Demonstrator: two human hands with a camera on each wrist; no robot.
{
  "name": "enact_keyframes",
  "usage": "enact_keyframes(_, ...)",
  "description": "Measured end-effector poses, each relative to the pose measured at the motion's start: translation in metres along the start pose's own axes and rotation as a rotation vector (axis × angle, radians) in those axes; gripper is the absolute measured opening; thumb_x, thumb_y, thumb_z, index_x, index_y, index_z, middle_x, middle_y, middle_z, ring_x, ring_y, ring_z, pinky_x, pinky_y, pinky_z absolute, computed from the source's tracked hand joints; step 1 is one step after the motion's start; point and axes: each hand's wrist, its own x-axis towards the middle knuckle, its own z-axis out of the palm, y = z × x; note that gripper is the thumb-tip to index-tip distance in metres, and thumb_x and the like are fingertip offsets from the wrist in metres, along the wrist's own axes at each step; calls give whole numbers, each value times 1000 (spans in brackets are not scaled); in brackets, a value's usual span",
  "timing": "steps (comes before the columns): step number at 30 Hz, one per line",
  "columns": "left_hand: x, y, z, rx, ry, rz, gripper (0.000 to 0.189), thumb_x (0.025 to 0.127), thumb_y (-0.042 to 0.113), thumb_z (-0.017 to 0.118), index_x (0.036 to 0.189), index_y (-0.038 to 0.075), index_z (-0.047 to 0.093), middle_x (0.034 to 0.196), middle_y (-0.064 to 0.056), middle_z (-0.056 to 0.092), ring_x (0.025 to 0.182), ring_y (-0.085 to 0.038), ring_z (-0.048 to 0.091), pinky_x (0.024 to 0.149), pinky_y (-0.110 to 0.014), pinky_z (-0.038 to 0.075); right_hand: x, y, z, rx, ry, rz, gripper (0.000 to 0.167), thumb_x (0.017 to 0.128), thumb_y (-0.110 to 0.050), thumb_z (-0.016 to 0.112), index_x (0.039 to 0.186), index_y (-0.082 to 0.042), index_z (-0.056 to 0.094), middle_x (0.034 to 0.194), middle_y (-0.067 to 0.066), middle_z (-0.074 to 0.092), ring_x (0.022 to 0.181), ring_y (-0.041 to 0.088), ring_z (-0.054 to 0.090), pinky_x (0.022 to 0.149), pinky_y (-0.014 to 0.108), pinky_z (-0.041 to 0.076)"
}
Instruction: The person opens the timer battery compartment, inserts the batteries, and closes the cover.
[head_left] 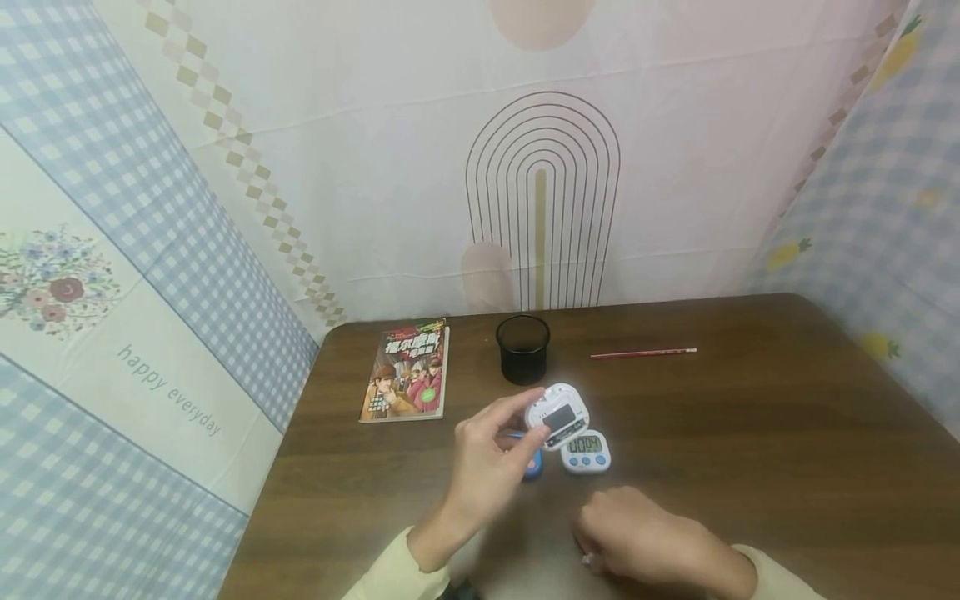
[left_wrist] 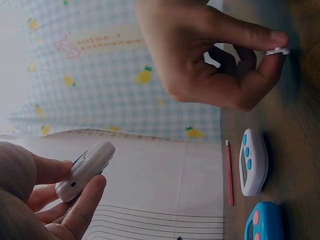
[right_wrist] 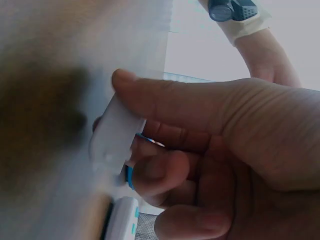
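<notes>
My left hand holds a white rounded timer above the table, thumb on one face and fingers on the other. A dark rectangle shows on its upward face; the left wrist view shows the timer edge-on. Close over the table at front right, my right hand pinches a small, thin white plastic piece between thumb and index finger. That piece looks flat with small tabs along one edge. Behind the left hand, a blue timer is partly hidden. Beside it lies a white timer with blue buttons.
A black round pen holder stands near the table's back edge. Left of it lies a comic-style book, and to the right a red pencil. A printed cloth hangs behind the brown table.
</notes>
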Motion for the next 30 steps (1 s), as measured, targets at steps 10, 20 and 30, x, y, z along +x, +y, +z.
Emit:
enact_keyframes(10,0,0,0,-11,0,-18,42,87,-2,83,127,8,76,111,-9,80,87,-22,76,71,-26,66,1,4,-11,52,41,-83,21,90,-22,81,86,-29,61,68,-22,46,58,-3,41,49,19,38)
enact_keyframes(20,-1,-1,0,-8,-3,-16,42,87,-2,83,127,9,76,111,-8,80,87,-22,76,71,-26,66,5,8,-14,225,137,-161,18,99,-24,75,87,-27,62,78,-24,50,66,-9,45,57,12,43)
enact_keyframes(30,0,-2,0,2,-8,2,41,87,0,84,127,9,76,110,-8,80,86,-22,76,71,-26,66,9,10,-18,343,322,-346,8,100,-14,74,95,-21,74,86,-18,65,80,-9,53,72,7,50)
